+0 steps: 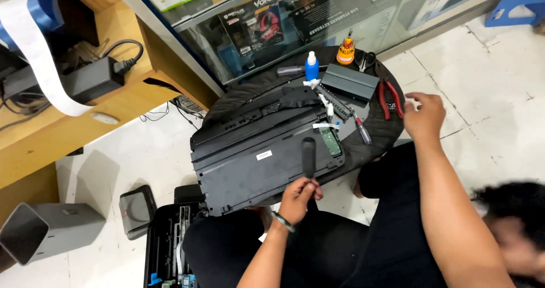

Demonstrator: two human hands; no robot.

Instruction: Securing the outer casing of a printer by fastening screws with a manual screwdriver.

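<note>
My left hand [298,198], with a green band on the wrist, is shut on the black handle of a tool [308,157] that stands on a dark grey printer housing [250,157]. The housing lies across a round black-covered stool [380,135] in front of my lap. At the housing's right end a green circuit board [330,142] is exposed. My right hand [423,116] hovers to the right of the stool with fingers apart and nothing in it, close to red-handled pliers [392,98].
On the stool lie a small red screwdriver [362,130], a grey flat panel [349,82], a blue-capped bottle [311,66] and an orange bit holder [346,51]. An open black printer base [167,242] and a grey tray [45,231] sit on the floor at left. A blurred dark-haired head [511,225] is at lower right.
</note>
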